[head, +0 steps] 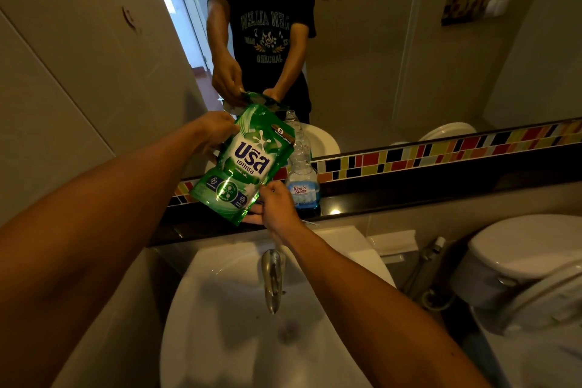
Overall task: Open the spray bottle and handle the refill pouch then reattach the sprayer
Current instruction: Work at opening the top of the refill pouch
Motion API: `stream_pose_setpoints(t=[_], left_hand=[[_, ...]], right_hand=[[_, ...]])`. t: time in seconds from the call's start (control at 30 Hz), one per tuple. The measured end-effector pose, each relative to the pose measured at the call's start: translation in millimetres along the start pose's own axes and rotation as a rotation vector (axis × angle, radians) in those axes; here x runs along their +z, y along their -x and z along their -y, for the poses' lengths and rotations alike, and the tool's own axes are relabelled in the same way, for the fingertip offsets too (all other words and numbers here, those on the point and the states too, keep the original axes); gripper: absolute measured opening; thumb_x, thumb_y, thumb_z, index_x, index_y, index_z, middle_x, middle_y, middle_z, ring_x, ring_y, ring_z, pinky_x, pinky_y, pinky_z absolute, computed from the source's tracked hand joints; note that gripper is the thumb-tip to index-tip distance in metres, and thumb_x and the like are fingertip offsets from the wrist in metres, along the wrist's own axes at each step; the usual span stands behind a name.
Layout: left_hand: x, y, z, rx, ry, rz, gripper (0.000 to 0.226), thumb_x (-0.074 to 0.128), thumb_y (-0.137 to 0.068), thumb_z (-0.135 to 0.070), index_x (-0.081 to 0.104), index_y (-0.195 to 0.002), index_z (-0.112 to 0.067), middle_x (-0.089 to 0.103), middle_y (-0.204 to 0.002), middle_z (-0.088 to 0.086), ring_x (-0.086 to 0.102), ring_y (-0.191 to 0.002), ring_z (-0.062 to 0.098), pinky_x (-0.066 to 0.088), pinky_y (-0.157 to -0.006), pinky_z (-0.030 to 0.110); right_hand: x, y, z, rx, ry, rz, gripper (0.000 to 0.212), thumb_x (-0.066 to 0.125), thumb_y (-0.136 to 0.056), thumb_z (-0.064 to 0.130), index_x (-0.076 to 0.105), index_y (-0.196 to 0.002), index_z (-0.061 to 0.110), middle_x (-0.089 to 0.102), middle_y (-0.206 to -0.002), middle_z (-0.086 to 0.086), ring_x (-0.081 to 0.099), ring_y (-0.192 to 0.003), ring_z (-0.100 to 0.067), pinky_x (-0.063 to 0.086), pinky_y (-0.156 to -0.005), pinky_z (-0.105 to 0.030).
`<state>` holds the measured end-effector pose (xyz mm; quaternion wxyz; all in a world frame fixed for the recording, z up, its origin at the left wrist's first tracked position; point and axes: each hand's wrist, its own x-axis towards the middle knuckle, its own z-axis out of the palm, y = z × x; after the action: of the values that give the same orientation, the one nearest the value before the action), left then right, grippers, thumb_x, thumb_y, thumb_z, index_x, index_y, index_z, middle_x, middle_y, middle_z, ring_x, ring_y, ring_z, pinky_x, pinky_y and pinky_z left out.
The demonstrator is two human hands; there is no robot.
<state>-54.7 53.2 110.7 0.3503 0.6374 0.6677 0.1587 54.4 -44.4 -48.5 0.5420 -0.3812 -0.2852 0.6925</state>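
gripping refill pouch [244, 164], both hands

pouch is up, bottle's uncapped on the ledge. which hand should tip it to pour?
Left, probably. The left hand grips the green plastic refill pouch near its top; the right hand pinches its bottom corner, beside the clear open-necked spray bottle, better placed to steady it.

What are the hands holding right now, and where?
Both grip the green plastic refill pouch: left hand at its upper left edge, right hand at its bottom right corner.
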Motion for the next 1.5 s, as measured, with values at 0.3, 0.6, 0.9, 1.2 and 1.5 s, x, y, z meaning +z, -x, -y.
stream_pose_setpoints(t=[0.3,0.6,0.9,1.2,1.5], left_hand=[[0.0,-0.1,-3.4,-0.001,0.019,0.002,0.009,0.05,-0.1,-0.02,0.055,-0.094,-0.017,0.063,-0.096,0.014,0.062,-0.08,0.03,0.049,-0.055,0.039],[-1.0,1.4,-5.3,-0.001,0.018,0.017,0.011,0.047,-0.101,-0.019,0.056,-0.095,-0.015,0.063,-0.099,0.015,0.062,-0.084,0.032,0.05,-0.059,0.041],[-2.2,1.0,-3.6,-0.012,0.019,0.006,0.011,0.049,-0.101,-0.021,0.056,-0.095,-0.017,0.064,-0.099,0.014,0.063,-0.084,0.031,0.049,-0.055,0.039],[-1.4,1.3,-4.5,-0.002,-0.018,0.01,0.013,0.048,-0.101,-0.019,0.059,-0.1,-0.011,0.064,-0.097,0.016,0.063,-0.082,0.031,0.051,-0.057,0.04],[-2.3,-1.5,-4.1,-0.008,-0.021,0.004,0.013,0.048,-0.101,-0.021,0.058,-0.097,-0.013,0.064,-0.096,0.015,0.063,-0.082,0.03,0.049,-0.054,0.038]], right_hand=[[-3.5,-5.3,-1.2,-0.014,0.015,-0.001,0.006,0.041,-0.108,0.015,0.047,-0.111,0.014,0.068,-0.123,-0.026,0.074,-0.103,-0.04,0.063,-0.08,-0.058],[-2.6,-4.8,-0.2,-0.026,0.011,0.003,0.008,0.04,-0.108,0.014,0.047,-0.112,0.013,0.068,-0.124,-0.026,0.076,-0.098,-0.037,0.064,-0.076,-0.055],[-0.6,-5.8,-0.8,-0.023,-0.003,0.005,0.008,0.041,-0.109,0.015,0.047,-0.113,0.014,0.068,-0.124,-0.024,0.077,-0.094,-0.033,0.065,-0.065,-0.045],[1.0,-4.7,-2.4,-0.035,-0.028,0.007,0.008,0.038,-0.11,0.015,0.046,-0.107,0.015,0.068,-0.124,-0.025,0.076,-0.089,-0.032,0.066,-0.063,-0.044],[1.1,-4.5,-1.6,-0.028,-0.029,0.01,0.006,0.039,-0.109,0.015,0.045,-0.107,0.015,0.065,-0.129,-0.03,0.074,-0.093,-0.034,0.065,-0.062,-0.044]])
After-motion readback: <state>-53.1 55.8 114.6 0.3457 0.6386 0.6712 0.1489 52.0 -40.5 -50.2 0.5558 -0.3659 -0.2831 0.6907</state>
